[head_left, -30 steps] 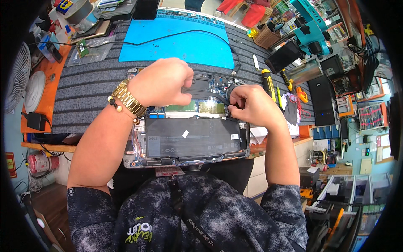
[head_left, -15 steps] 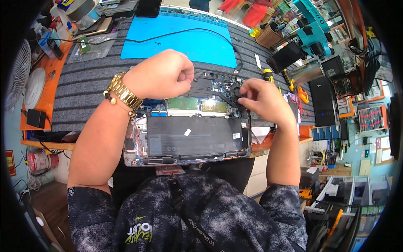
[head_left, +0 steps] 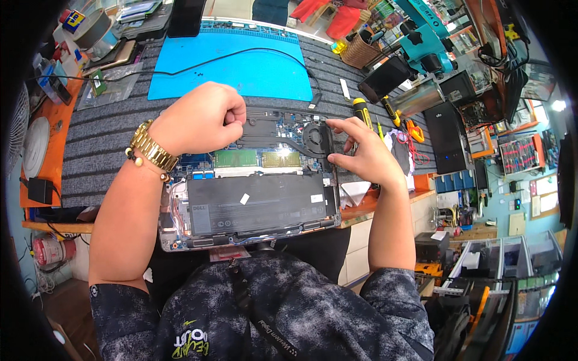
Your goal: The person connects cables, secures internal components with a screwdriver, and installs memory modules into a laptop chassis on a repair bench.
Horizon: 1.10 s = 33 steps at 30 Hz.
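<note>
An opened laptop (head_left: pixel 170 231) lies at the bench's front edge with its insides bare. Its wide black battery (head_left: pixel 256 212) fills the near half; beyond that sit a green memory module (head_left: pixel 235 158), a yellowish one (head_left: pixel 281 159) and the round black fan (head_left: pixel 313 139). My left hand (head_left: pixel 201 117), below a gold watch (head_left: pixel 153 146), is curled closed over the laptop's far left part; its fingertips are partly hidden, and I cannot make out anything in them. At the laptop's right edge, beside the fan, my right hand (head_left: pixel 364 150) has thumb and forefinger apart, nothing between them.
Beyond the laptop a blue work mat (head_left: pixel 229 75) with a black cable (head_left: pixel 247 53) across it covers the striped grey cloth (head_left: pixel 102 153). Yellow-black screwdrivers (head_left: pixel 361 109), orange-handled pliers (head_left: pixel 414 130) and a dark phone (head_left: pixel 386 78) are at the right; a plastic bag (head_left: pixel 117 87) lies left.
My right hand has moved from over the fan to the laptop's right edge, uncovering the fan, and its fingers have spread. My left hand stays curled above the laptop. The whole view has shifted slightly.
</note>
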### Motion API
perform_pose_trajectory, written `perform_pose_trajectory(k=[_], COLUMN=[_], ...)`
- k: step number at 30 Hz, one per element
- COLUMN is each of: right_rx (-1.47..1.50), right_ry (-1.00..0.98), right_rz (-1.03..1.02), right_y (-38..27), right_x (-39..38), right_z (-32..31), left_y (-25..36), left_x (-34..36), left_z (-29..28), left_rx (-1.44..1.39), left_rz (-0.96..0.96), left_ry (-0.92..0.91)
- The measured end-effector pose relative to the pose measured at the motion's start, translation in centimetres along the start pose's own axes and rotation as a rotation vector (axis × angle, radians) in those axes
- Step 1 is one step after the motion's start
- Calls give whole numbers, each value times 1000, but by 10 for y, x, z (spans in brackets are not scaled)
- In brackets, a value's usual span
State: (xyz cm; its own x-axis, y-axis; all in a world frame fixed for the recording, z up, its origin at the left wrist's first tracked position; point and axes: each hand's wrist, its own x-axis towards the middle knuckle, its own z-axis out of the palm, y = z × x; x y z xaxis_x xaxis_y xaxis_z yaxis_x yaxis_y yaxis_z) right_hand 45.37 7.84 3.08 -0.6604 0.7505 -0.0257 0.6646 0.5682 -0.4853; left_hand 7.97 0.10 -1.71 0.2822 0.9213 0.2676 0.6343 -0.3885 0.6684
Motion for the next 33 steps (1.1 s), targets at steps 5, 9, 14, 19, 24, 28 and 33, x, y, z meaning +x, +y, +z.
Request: perform_pose_trajectory(k=[5, 9, 14, 19, 24, 28, 33], right_rx=[-78, -151, -186, -175, -125, -204, -278], right_ry=[-121, -183, -233, -253, -158, -235, -161], right_rz=[7, 24, -53, -57, -116, -101, -246], right_y=[-3, -5, -4, 1, 5, 4, -2], right_x=[11, 21, 32, 36, 32, 33, 32], right_z=[-10, -17, -20, -20, -17, -24, -22], left_y=[0, 0, 1, 0, 0, 0, 0], left_x=[0, 0, 0, 0, 0, 0, -1], left_z=[0, -1, -1, 0, 0, 1, 0], left_rx=[4, -18, -16, -37, -35, -26, -39], left_rz=[13, -4, -15, -3, 2, 25, 2], left_ry=[7, -2, -7, 4, 22, 37, 12])
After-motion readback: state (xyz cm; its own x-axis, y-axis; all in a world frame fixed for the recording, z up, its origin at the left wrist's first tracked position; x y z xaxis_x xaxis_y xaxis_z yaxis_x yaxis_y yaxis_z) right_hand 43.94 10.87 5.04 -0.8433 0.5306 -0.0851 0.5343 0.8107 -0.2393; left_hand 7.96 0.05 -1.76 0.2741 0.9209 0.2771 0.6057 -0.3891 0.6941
